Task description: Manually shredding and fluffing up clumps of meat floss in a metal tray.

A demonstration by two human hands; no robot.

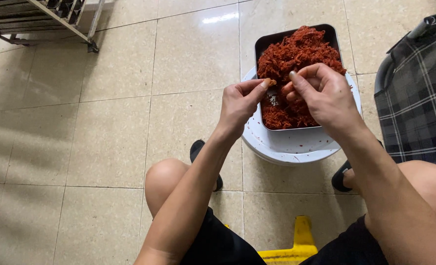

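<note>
We see a small orange-brown piece (272, 82) pinched between the thumb and forefinger of the left hand (240, 105), held just above the near left part of the dark rectangular tray (260, 48); that tray is heaped with red shredded strands (296, 54) and sits on a white round lid (296, 145) of what looks like a bucket. The right hand (326, 95) hovers over the tray's near half, fingers curled together toward the left hand, but we cannot tell whether they grip a strand or merely touch the piece. To do this picking well, we judge it best to keep both hands low over the tray so loose bits fall back into it, and to pull with fingertips only, gently, since the strands look dry and brittle. Left of the tray lies tiled floor (110, 122), and beyond it, far to the left, the foot of a metal rack (92, 46); right of the tray stands a checked fabric seat (419, 108); nearer than the tray, a yellow stool (296, 245) shows between the knees. The right hand covers the tray's near right corner, the bucket body is hidden, and the rack and seat are cut off.
</note>
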